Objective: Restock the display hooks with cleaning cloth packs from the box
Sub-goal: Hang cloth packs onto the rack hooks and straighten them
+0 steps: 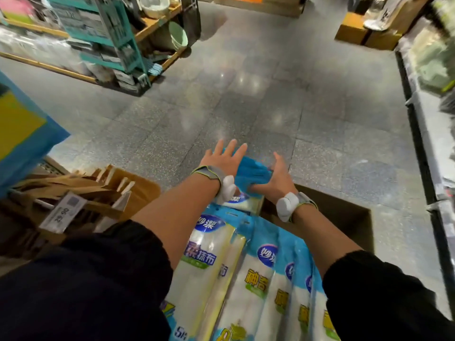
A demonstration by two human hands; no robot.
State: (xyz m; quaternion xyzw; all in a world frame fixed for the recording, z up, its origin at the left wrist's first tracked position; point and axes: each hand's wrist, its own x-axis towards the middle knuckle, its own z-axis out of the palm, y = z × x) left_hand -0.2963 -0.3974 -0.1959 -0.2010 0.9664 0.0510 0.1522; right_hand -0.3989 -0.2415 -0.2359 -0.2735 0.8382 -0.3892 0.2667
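The left hand (221, 158) and right hand (275, 175) are pressing a pack (251, 171) between straight, spread fingers, near the box (344, 217). Below the fingers many packs (248, 279) are waiting; most of the hanging is probably remaining.

Two hands (222, 157), one box (344, 217), six packs (258, 279).

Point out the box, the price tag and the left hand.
box (339, 217): head view, inner brown wall.
price tag (62, 212): head view, middle of the label.
left hand (222, 157): head view, back of the hand.
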